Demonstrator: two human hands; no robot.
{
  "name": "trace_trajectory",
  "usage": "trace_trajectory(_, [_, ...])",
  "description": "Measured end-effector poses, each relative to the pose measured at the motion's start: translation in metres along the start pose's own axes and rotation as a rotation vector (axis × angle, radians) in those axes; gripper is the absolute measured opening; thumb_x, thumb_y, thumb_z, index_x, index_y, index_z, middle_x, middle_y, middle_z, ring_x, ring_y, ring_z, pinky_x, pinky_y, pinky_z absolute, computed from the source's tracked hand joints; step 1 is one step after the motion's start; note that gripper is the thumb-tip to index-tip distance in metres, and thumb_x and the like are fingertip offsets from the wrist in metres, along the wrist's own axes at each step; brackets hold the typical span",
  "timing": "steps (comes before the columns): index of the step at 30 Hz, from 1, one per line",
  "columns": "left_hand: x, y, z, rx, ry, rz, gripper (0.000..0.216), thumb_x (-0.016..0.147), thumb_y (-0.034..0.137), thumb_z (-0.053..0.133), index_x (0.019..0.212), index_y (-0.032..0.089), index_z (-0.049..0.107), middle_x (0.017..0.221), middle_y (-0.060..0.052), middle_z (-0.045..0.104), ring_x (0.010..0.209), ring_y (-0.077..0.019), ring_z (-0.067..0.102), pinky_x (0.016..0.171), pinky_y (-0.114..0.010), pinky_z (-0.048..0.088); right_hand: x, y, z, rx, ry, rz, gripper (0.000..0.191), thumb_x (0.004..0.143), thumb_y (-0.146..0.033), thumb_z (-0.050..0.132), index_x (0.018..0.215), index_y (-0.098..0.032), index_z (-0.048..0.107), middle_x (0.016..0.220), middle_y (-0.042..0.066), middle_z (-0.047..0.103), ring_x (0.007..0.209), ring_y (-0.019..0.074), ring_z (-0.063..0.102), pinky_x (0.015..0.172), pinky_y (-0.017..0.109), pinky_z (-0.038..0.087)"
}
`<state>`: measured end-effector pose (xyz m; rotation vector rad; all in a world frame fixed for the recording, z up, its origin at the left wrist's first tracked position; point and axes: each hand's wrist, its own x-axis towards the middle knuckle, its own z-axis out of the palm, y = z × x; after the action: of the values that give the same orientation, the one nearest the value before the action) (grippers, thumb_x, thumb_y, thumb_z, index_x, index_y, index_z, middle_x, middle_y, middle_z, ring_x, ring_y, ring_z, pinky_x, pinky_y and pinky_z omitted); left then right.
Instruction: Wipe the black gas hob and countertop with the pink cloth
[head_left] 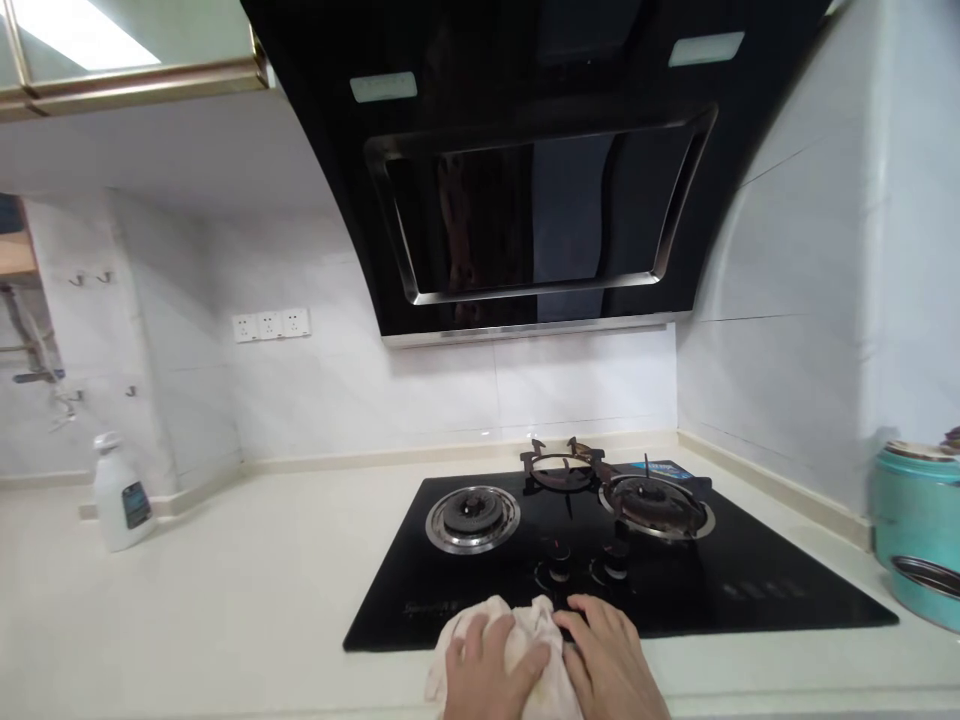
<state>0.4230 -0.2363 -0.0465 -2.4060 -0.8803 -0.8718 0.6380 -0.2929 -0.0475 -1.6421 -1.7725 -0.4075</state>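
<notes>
A black glass gas hob (757, 590) is set into the pale countertop, and a crumpled off-white cloth (517, 640) lies bunched on its front edge. My left hand (495, 668) presses down on the cloth, palm lowered over it. My right hand (607, 660) rests palm down beside the cloth, with its fingers spread on the glass just below the control knobs (587, 565). Two steel burners (472, 520) (652, 505) sit behind the knobs, the right one stained and with a black pan support (559, 470) at its back left.
A black range hood (525, 170) hangs above the hob. A white bottle (124, 497) stands on the countertop (187, 610) at left, and a teal container (919, 530) stands at right. Wall sockets (270, 324) sit on the tiled wall at left.
</notes>
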Motion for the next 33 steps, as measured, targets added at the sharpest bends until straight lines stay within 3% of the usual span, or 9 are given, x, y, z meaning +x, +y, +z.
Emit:
trace_trajectory(2, [0.005, 0.003, -0.008, -0.107, -0.041, 0.013, 0.061, 0.071, 0.058, 0.084, 0.128, 0.042, 0.069, 0.132, -0.01, 0.065, 0.117, -0.0378, 0.058, 0.091, -0.049, 0.047, -0.004, 0.002, -0.001, 0.004, -0.011, 0.017, 0.035, 0.094, -0.02, 0.052, 0.121, -0.03, 0.072, 0.13, 0.006, 0.069, 0.125, 0.0253, 0.063, 0.106, 0.045, 0.048])
trace_trajectory(10, [-0.005, -0.017, -0.053, -0.272, -0.058, -0.181, 0.038, 0.079, 0.033, 0.076, 0.116, 0.032, 0.075, 0.128, -0.008, 0.065, 0.118, -0.0308, 0.056, 0.093, -0.043, 0.047, -0.011, -0.001, -0.009, 0.029, -0.035, 0.07, 0.035, 0.101, -0.035, 0.047, 0.124, -0.03, 0.072, 0.134, 0.008, 0.067, 0.129, 0.0268, 0.06, 0.108, 0.049, 0.046])
trace_trajectory(23, [-0.055, -0.133, -0.095, -0.08, -0.22, -0.567, 0.035, 0.094, 0.035, 0.059, 0.126, 0.029, 0.071, 0.14, -0.009, 0.061, 0.13, -0.0295, 0.053, 0.104, -0.048, 0.046, -0.014, -0.003, -0.018, 0.013, -0.077, 0.065, 0.041, 0.102, -0.04, 0.042, 0.127, -0.027, 0.072, 0.136, 0.01, 0.066, 0.13, 0.0285, 0.057, 0.11, 0.05, 0.042])
trace_trajectory(29, [-0.066, -0.204, -0.127, 0.116, -0.294, -0.889, 0.045, 0.1, 0.045, 0.047, 0.134, 0.022, 0.066, 0.147, -0.014, 0.056, 0.132, -0.036, 0.051, 0.108, -0.053, 0.041, -0.014, -0.002, -0.017, -0.009, -0.091, 0.067, 0.042, 0.102, -0.04, 0.039, 0.126, -0.025, 0.071, 0.135, 0.01, 0.065, 0.128, 0.0285, 0.057, 0.108, 0.05, 0.041])
trace_trajectory(31, [-0.068, -0.212, -0.133, 0.15, -0.281, -0.937, 0.048, 0.1, 0.047, 0.046, 0.133, 0.019, 0.067, 0.146, -0.017, 0.055, 0.133, -0.0378, 0.05, 0.108, -0.053, 0.04, -0.013, -0.004, -0.016, -0.03, -0.079, 0.067, 0.042, 0.102, -0.041, 0.04, 0.125, -0.024, 0.071, 0.135, 0.011, 0.065, 0.128, 0.0291, 0.057, 0.108, 0.05, 0.04])
trace_trajectory(33, [-0.069, -0.204, -0.131, 0.166, -0.245, -0.928, 0.046, 0.099, 0.045, 0.048, 0.129, 0.018, 0.07, 0.141, -0.017, 0.057, 0.13, -0.0375, 0.051, 0.106, -0.052, 0.042, -0.013, -0.005, -0.014, -0.049, -0.065, 0.068, 0.042, 0.102, -0.041, 0.04, 0.124, -0.024, 0.071, 0.134, 0.011, 0.065, 0.128, 0.0295, 0.056, 0.108, 0.051, 0.04])
